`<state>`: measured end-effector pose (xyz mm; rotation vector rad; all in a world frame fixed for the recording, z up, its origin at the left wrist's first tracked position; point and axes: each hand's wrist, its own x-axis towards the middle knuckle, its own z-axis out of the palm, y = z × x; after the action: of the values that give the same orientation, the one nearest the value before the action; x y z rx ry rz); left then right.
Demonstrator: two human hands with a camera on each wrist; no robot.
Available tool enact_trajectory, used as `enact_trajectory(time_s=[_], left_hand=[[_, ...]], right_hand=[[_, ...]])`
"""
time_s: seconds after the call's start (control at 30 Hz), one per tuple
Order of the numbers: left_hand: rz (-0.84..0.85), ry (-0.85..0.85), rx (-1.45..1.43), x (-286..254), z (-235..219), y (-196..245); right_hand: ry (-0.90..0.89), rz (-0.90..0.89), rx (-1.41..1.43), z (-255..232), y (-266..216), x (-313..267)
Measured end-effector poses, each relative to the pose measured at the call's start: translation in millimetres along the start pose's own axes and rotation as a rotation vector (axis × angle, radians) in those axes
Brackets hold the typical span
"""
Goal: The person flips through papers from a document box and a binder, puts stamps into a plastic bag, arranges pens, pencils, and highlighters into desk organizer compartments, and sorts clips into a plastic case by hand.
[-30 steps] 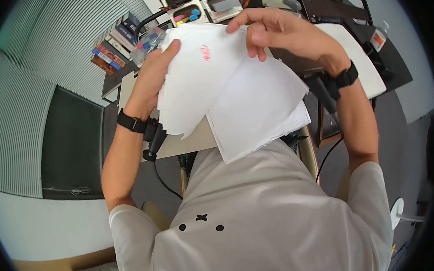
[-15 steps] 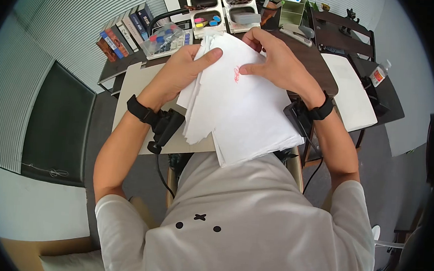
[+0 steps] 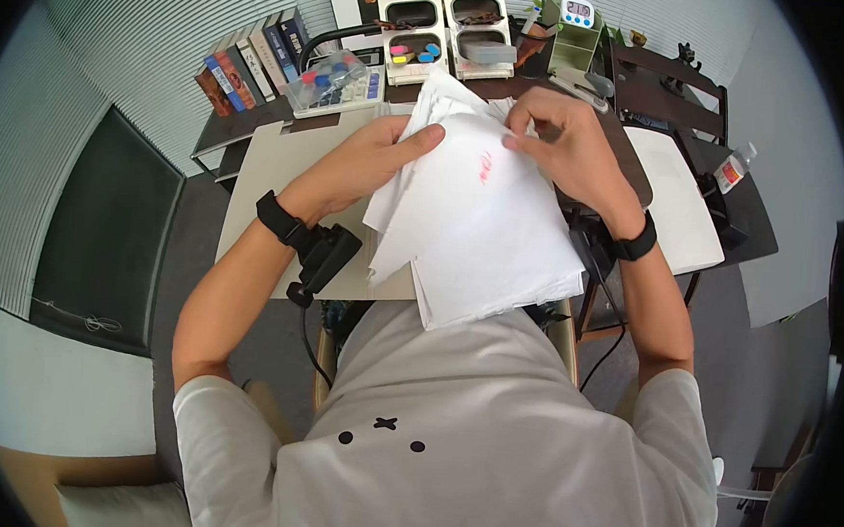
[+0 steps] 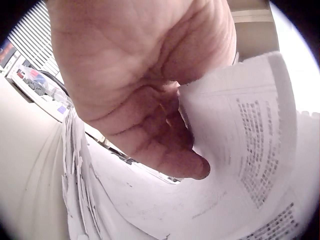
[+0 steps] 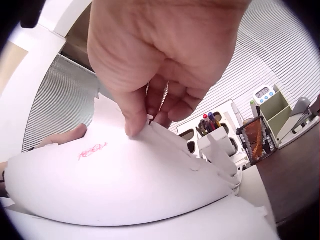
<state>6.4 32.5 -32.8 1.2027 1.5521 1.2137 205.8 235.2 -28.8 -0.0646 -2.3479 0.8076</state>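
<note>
A thick stack of white papers [image 3: 486, 238], its sheets fanned unevenly, is held above the desk in the head view. The left hand [image 3: 365, 163] grips its left edge, thumb on top. At the upper right edge the right hand [image 3: 574, 152] pinches sheets between thumb and fingers. A red scribble [image 5: 93, 151] marks the top sheet in the right wrist view. In the left wrist view, the left hand [image 4: 145, 90] has its fingers curled by a sheet with printed text [image 4: 257, 145]; ragged sheet edges [image 4: 80, 185] show beside it.
Behind the papers stand white organizers [image 3: 415, 55] with markers, a pen cup [image 3: 533, 53], and a green holder with a timer [image 3: 577, 12]. At the left are books [image 3: 251, 60] and a keyboard [image 3: 360, 91] under a clear bag. A bottle [image 3: 734, 169] stands at the right.
The right hand has come down from above the stack onto its upper right edge and taken hold there. The fanned papers have swung closer together, and both hands have shifted in view.
</note>
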Motion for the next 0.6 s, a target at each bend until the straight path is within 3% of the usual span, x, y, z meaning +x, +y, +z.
enact_trajectory(time_s=[0.1, 0.17, 0.23, 0.27, 0.3, 0.33, 0.37, 0.43, 0.5, 0.53, 0.57, 0.6], left_hand=[[0.041, -0.023, 0.057, 3.1, -2.6, -2.4], [0.088, -0.052, 0.117, 1.3, 1.4, -4.0], [0.224, -0.137, 0.208, -6.5, 10.4, 2.6], [0.134, -0.239, 0.256, -10.3, 9.9, 10.0], [0.139, -0.239, 0.254, -12.2, 9.0, 12.0], [0.200, -0.335, 0.309, -14.1, 8.5, 13.2], [0.260, -0.432, 0.366, -16.4, 8.2, 14.0], [0.243, -0.388, 0.409, -25.6, 6.4, 14.3], [0.202, -0.042, 0.846, -34.7, 0.5, 5.7], [0.201, -0.049, 0.855, -37.8, -1.5, 2.4], [0.079, 0.055, 0.776, -40.7, -3.2, -1.2], [-0.042, 0.161, 0.695, -42.4, -4.2, -5.2]], right_hand=[[-0.038, -0.086, -0.108, -17.9, -4.4, -18.2], [-0.304, 0.044, 0.098, -36.8, -2.7, -31.2], [-0.394, -0.025, 0.093, -55.7, 6.1, -40.4], [-0.463, 0.107, 0.114, -65.8, 8.5, -41.4], [-0.529, 0.239, 0.137, -75.2, 12.4, -41.9], [-0.393, 0.178, 0.161, -69.2, 21.4, -39.1], [-0.390, 0.178, 0.161, -68.1, 25.3, -40.9], [-0.122, 0.554, 0.180, -58.9, 22.5, -38.4], [-0.135, 0.575, 0.144, -48.4, 21.1, -41.0], [-0.231, 0.548, 0.068, -43.4, 19.9, -41.5], [-0.328, 0.519, -0.009, -38.4, 19.7, -42.4], [-0.296, 0.378, -0.137, -31.3, 22.8, -44.9]])
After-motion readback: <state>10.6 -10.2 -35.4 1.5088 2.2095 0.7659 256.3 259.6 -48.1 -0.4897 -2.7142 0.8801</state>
